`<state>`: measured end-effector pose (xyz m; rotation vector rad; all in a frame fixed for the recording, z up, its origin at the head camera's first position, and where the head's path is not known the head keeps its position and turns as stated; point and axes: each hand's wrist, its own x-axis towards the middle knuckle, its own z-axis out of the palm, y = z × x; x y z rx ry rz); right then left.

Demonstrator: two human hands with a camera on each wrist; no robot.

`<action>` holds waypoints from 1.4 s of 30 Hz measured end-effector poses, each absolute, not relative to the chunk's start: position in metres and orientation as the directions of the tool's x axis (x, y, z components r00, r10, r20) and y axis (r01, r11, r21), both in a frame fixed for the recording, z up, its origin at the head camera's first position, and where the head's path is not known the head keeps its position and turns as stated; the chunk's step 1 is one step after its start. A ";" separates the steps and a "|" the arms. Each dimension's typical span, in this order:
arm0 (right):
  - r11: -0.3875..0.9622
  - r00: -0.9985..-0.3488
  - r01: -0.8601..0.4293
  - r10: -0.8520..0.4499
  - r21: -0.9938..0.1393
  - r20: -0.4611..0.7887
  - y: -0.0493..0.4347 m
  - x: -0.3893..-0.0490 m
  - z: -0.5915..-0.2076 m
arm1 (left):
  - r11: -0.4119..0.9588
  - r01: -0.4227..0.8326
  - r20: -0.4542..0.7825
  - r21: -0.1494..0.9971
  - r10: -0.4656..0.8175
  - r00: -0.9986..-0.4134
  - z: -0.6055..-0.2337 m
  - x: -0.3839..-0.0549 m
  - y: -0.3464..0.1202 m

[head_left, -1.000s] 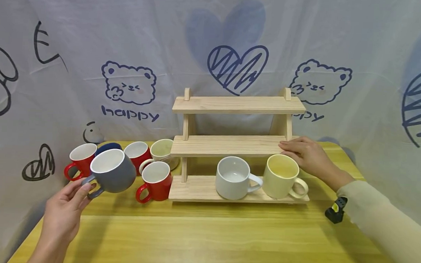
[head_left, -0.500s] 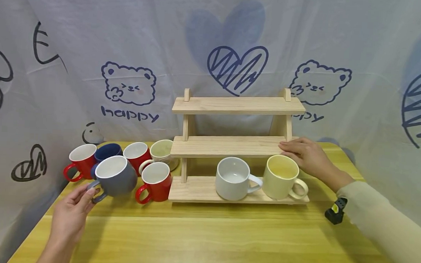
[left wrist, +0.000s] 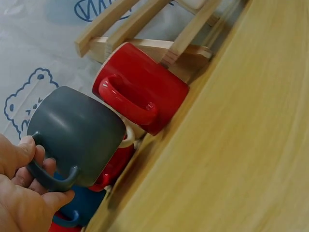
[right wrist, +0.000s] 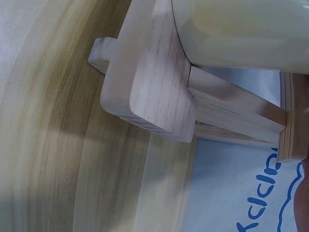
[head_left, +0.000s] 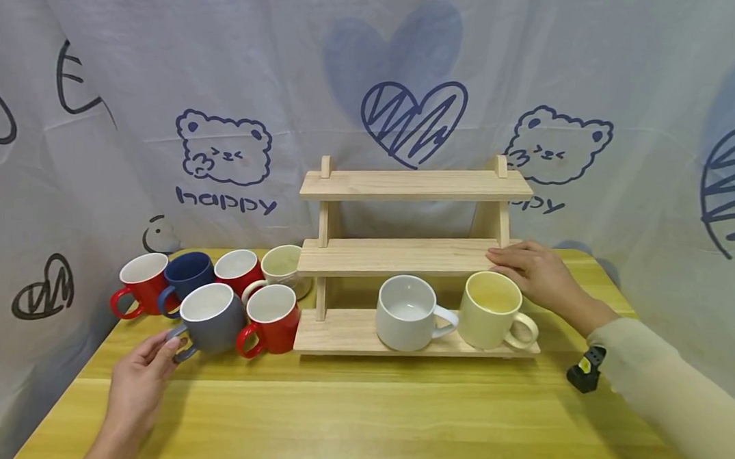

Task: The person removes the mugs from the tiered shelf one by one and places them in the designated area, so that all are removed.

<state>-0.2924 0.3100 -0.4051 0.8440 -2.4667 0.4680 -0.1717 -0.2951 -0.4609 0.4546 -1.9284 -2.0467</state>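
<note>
My left hand (head_left: 142,377) pinches the handle of a grey-blue mug (head_left: 215,324) with a white inside. In the left wrist view, a small gap shows between this mug (left wrist: 77,130) and the tabletop. Just right of it stands a red mug (head_left: 275,325), close to the left end of a three-tier wooden display shelf (head_left: 397,255). My right hand (head_left: 541,275) holds the right end of the middle tier; some fingers are hidden. On the bottom tier are a white mug (head_left: 403,320) and, near my right hand, a pale yellow mug (head_left: 487,317).
Behind the grey-blue mug stand another red mug (head_left: 146,285), a dark blue mug (head_left: 189,274), a third red mug (head_left: 236,268) and a cream mug (head_left: 282,263). A printed curtain (head_left: 374,65) hangs behind the wooden table (head_left: 359,421).
My left hand has brought the grey-blue mug down and to the right, towards the front red mug, uncovering the dark blue mug. My right hand has stayed at the shelf.
</note>
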 end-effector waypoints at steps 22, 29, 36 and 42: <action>0.749 -0.688 -0.644 -0.479 -0.155 0.546 0.309 -0.292 -0.406 | -0.066 -0.056 -0.077 0.996 -0.385 -0.920 -0.478 -0.174 -0.293; 0.749 -0.691 -0.643 -0.477 -0.161 0.543 0.309 -0.290 -0.405 | -0.051 -0.074 -0.088 0.996 -0.384 -0.919 -0.482 -0.175 -0.292; 0.754 -0.699 -0.636 -0.474 -0.162 0.536 0.309 -0.290 -0.405 | -0.037 -0.107 -0.113 0.994 -0.375 -0.920 -0.483 -0.174 -0.292; 0.752 -0.696 -0.638 -0.473 -0.163 0.541 0.309 -0.291 -0.405 | -0.036 -0.124 -0.128 0.992 -0.341 -0.931 -0.483 -0.173 -0.294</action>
